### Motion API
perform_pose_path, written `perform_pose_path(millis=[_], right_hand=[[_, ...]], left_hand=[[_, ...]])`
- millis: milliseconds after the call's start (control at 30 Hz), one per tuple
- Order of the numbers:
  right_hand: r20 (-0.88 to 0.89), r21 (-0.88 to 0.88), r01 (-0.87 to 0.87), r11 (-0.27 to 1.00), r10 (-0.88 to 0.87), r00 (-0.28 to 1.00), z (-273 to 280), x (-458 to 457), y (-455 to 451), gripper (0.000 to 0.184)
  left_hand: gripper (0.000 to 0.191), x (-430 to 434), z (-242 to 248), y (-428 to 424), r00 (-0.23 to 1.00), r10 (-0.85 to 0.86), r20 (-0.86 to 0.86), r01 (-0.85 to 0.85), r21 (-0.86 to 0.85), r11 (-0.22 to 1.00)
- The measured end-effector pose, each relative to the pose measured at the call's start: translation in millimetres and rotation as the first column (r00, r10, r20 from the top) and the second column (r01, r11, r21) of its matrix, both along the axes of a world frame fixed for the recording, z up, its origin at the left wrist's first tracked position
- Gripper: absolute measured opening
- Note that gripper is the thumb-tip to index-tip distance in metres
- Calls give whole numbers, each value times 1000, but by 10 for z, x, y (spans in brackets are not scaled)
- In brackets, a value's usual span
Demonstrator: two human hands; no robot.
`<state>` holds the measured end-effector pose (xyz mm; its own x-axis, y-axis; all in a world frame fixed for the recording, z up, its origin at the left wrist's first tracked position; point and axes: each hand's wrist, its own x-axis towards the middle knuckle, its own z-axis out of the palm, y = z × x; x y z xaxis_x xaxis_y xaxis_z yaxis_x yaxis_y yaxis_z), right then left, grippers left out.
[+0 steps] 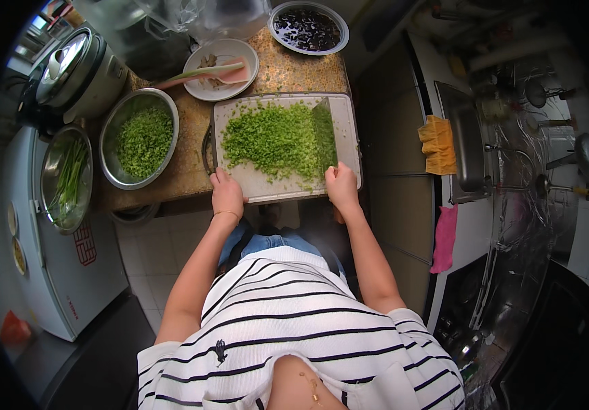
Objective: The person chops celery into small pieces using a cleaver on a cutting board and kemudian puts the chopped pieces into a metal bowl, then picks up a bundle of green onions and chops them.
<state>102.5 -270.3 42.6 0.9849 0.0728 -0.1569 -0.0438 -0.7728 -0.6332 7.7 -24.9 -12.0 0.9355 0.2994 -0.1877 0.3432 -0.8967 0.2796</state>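
Observation:
A pale cutting board [268,189] lies at the table's near edge with a spread of finely chopped green vegetable [274,136] on it. My right hand [342,187] is closed around the handle of a cleaver [326,128]. Its broad blade stands on edge at the right side of the chopped pile, with green reflected in the metal. At the near left corner of the board, my left hand [227,195] grips the edge, just below the board's dark side handle [207,148].
Left of the board are a steel bowl [104,154] of chopped greens and another bowl [89,189] with long green stalks. Behind sit a plate [194,92] with a pink utensil, a bowl [346,38] of dark pieces in liquid, and a rice cooker [94,77]. A sink [466,148] is at right.

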Motion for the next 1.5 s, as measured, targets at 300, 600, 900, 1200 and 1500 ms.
perform_pose_path(millis=[300,600,900,1200,1500], right_hand=[[-91,157,64,986,-50,995,174,-84,110,25],[43,63,-6,998,3,999,-61,-93,216,21],[5,72,14,997,-14,1000,29,-58,165,21],[-44,166,29,986,-22,999,233,-148,171,21],[38,155,-28,988,23,999,-82,-135,231,21]], left_hand=[[82,-13,37,5,999,-8,-42,9,16,1000],[84,-11,-7,8,999,3,-34,-3,6,1000],[80,-22,-23,7,1000,-1,-22,1,19,1000],[84,-13,25,15,1000,-1,-29,2,13,1000],[87,-60,24,8,1000,0,7,0,-9,1000]])
